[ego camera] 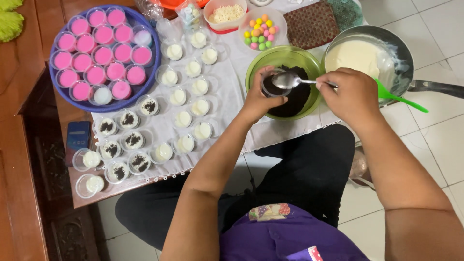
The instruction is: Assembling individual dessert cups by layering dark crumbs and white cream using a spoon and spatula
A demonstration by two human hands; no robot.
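We see the left hand [257,99] wrapped round a small clear cup [271,85], held over the green bowl [258,65] of dark crumbs. The right hand [349,94] pinches a metal spoon [295,80], its bowl resting at the cup's rim. Behind the right hand sits a pan [403,53] w/ white cream & a green spatula [398,98]. On the bench cloth [232,63], rows of filled cups [191,96], some crumb-topped; pink cups fill a blue basin [58,94] at left.
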